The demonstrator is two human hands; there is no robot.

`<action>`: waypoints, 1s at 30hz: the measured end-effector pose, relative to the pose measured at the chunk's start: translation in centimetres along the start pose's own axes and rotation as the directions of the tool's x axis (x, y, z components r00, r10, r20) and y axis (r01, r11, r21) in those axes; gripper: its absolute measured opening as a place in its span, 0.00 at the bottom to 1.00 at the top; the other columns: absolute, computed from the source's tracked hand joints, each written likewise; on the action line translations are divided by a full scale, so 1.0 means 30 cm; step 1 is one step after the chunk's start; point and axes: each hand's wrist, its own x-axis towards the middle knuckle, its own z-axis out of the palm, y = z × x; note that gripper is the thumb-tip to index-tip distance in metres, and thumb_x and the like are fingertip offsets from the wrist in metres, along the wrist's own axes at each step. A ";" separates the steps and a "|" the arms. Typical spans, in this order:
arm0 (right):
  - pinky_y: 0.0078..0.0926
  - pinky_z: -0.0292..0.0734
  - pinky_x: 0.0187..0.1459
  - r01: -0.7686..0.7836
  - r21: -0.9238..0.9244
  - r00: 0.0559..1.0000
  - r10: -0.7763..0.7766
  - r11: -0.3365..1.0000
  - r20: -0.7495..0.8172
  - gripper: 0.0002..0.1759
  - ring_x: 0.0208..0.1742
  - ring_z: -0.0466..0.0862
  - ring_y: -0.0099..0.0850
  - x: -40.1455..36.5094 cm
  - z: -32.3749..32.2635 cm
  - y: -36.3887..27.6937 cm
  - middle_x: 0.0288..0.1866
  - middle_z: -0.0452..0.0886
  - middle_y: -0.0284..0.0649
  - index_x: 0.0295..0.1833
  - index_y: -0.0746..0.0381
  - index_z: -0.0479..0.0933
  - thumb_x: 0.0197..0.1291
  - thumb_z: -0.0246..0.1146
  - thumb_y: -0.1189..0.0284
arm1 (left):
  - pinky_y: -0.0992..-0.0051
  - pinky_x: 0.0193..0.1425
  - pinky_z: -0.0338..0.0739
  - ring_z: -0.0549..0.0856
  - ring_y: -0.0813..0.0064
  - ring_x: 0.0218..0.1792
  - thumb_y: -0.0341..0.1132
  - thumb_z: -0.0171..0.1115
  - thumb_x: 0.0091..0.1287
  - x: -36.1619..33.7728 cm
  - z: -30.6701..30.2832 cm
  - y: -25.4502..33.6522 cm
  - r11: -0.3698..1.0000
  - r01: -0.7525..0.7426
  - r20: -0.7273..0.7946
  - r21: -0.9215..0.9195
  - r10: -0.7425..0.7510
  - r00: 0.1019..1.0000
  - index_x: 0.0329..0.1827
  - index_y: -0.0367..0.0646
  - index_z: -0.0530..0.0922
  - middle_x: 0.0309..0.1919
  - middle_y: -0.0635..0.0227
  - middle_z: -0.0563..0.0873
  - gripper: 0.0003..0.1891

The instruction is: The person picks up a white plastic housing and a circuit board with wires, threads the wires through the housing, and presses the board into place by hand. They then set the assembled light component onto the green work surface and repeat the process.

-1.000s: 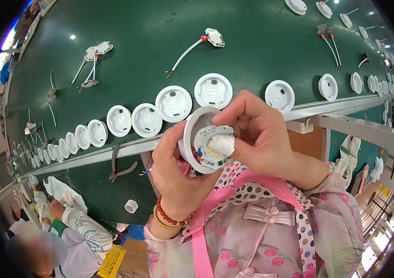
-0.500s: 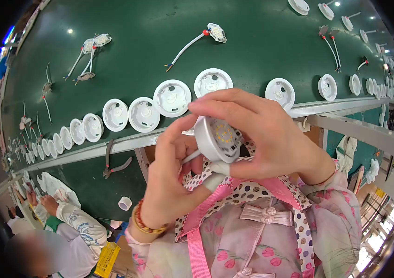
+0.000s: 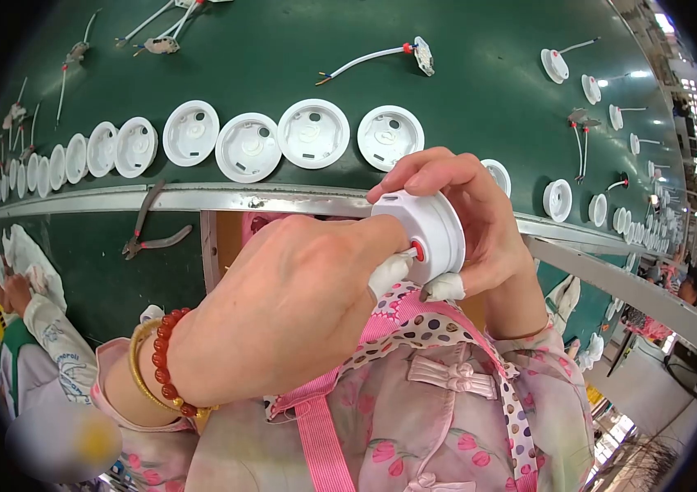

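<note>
My right hand [image 3: 492,221] grips a white round lamp housing [image 3: 440,225] by its rim, with the back of the housing turned to the left. From a hole in that back shows a red grommet [image 3: 418,251] with a white cable running through it. My left hand [image 3: 291,283] pinches this cable close to the grommet; most of the cable is hidden behind the fingers. White covers wrap both thumbs. The LED board inside the housing faces away and cannot be seen.
White housings, one being a cup [image 3: 312,134], line the front of the green table [image 3: 496,82]. An LED board with cable [image 3: 423,57] lies behind them. Pliers [image 3: 152,230] rest at the metal edge on the left. A co-worker's sleeve [image 3: 53,328] is at far left.
The housing has been turned so its back and red grommet show instead of the LED board. My left hand has come over to the cable at the back. The camera view has shifted.
</note>
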 end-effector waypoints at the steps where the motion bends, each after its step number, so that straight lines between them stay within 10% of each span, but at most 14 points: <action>1: 0.32 0.72 0.58 -0.009 0.002 1.000 0.009 1.000 0.010 0.38 0.59 0.70 0.33 0.000 0.004 -0.001 0.58 0.65 0.44 0.56 0.64 0.69 0.33 0.75 0.77 | 0.69 0.29 0.72 0.79 0.55 0.24 0.20 0.53 0.50 -0.001 -0.007 0.002 1.000 0.022 0.030 0.002 -0.022 0.999 0.40 0.36 0.77 0.24 0.56 0.80 0.13; 6: 0.30 0.76 0.54 -0.045 -0.060 0.998 0.048 0.997 0.050 0.37 0.57 0.72 0.32 0.002 0.013 -0.008 0.57 0.66 0.44 0.54 0.64 0.71 0.31 0.76 0.77 | 0.68 0.27 0.71 0.78 0.55 0.23 0.23 0.53 0.54 0.004 -0.043 -0.003 0.993 0.100 0.204 0.058 -0.110 0.973 0.40 0.37 0.77 0.23 0.55 0.79 0.11; 12: 0.31 0.76 0.54 0.056 -0.289 0.987 -0.097 0.956 -0.127 0.36 0.56 0.72 0.31 0.028 0.020 -0.045 0.56 0.67 0.43 0.52 0.63 0.73 0.30 0.77 0.76 | 0.70 0.27 0.72 0.79 0.57 0.24 0.21 0.55 0.51 -0.033 0.012 0.031 0.992 0.028 -0.156 0.124 -0.008 0.988 0.40 0.37 0.79 0.25 0.56 0.80 0.13; 23: 0.26 0.76 0.50 0.136 -0.290 0.988 -0.108 0.947 0.110 0.34 0.51 0.76 0.31 0.058 0.030 -0.041 0.54 0.70 0.45 0.51 0.64 0.74 0.32 0.76 0.73 | 0.75 0.25 0.71 0.78 0.64 0.21 0.25 0.58 0.56 -0.026 -0.133 0.040 0.978 0.198 0.248 0.061 -0.207 0.946 0.37 0.38 0.80 0.26 0.61 0.82 0.06; 30: 0.35 0.76 0.52 0.115 -0.229 0.993 -0.116 0.967 0.008 0.37 0.52 0.77 0.40 0.053 0.031 -0.025 0.53 0.69 0.49 0.52 0.64 0.72 0.29 0.78 0.73 | 0.74 0.27 0.72 0.79 0.64 0.22 0.22 0.57 0.54 -0.051 -0.078 0.000 0.999 0.023 -0.012 0.027 -0.023 1.000 0.39 0.38 0.80 0.25 0.60 0.81 0.10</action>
